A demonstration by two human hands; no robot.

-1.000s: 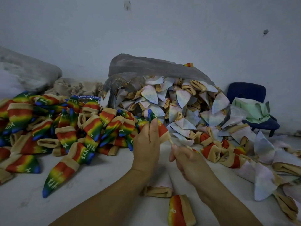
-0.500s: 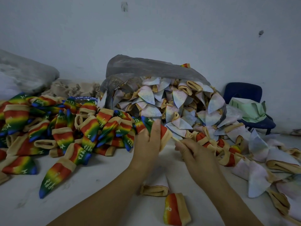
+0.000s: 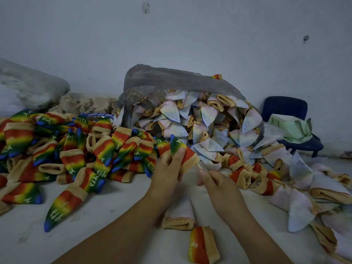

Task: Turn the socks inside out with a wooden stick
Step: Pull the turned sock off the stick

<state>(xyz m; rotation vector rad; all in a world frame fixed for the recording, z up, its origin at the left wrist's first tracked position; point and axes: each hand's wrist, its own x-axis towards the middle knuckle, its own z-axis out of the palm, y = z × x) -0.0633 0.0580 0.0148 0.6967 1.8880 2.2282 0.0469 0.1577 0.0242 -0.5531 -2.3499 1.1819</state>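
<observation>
White floor (image 3: 114, 216) | sock (image 3: 177, 145) gripped in curled left hand (image 3: 167, 172) | wooden stick (image 3: 199, 166), pinched by right hand (image 3: 215, 183), driven deeper; toe newly tented toward 12 o'clock | turn judged nearly done.

Pale grey wall (image 3: 190, 35) running across the bkgd, showing a dark mark (image 3: 145, 7) up top. Whitish floor (image 3: 114, 216) lying in dim, flat light. Blue chair (image 3: 283, 107) standing at rt against the wall, w/ green fabric (image 3: 291, 128) sitting on its seat.

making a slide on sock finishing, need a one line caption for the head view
Left hand grips a rainbow sock on a wooden stick held by the right hand, amid heaps of socks.
</observation>
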